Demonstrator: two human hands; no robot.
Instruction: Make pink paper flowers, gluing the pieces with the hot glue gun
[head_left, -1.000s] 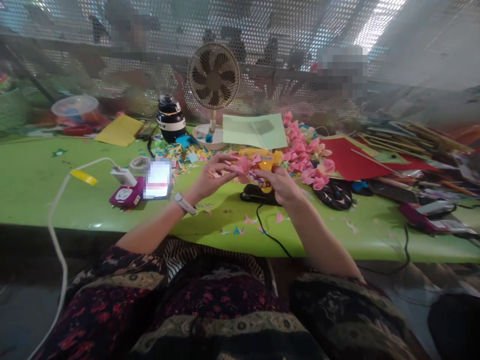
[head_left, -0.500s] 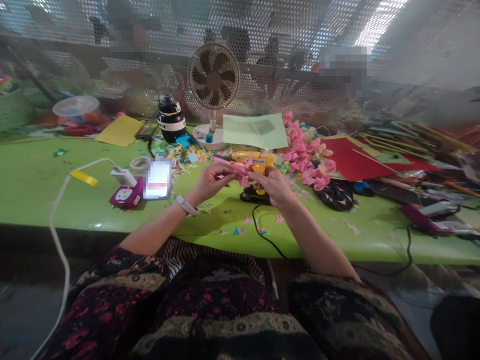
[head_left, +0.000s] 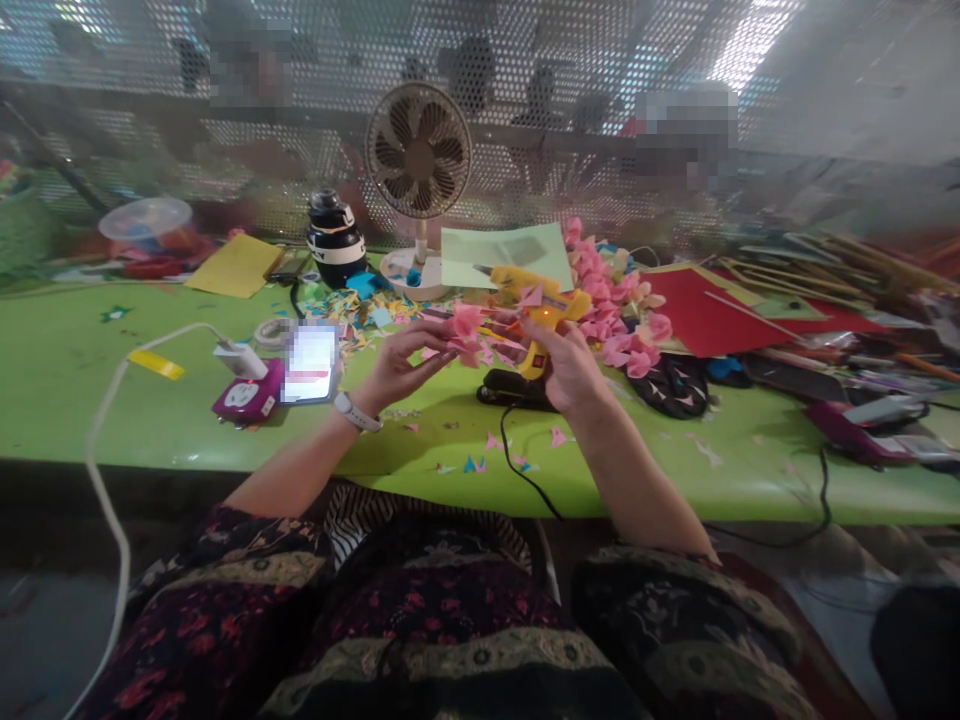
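My left hand (head_left: 409,365) pinches a pink paper flower (head_left: 466,325) between thumb and fingers, a little above the green table (head_left: 420,440). Close by on the right, my right hand (head_left: 566,365) is wrapped round the handle of a yellow glue gun (head_left: 536,295). The gun's dark nozzle points up and to the left, and a small orange light glows on its body. Beneath the hands lies a black stand (head_left: 517,390) with a dark cable. Pink paper scraps (head_left: 493,441) are scattered near the table's front edge.
Behind the hands stand a small fan (head_left: 418,150) and a black bottle (head_left: 335,240). A heap of pink paper flowers (head_left: 611,300) lies to the right, beside red paper (head_left: 705,310). At the left are a lit phone (head_left: 310,363) and a purple power adapter (head_left: 246,398) with a white cable.
My right hand has lifted the glue gun off its place at the stand, and its nozzle now tilts up. My left hand has moved slightly left with the flower, apart from the right hand.
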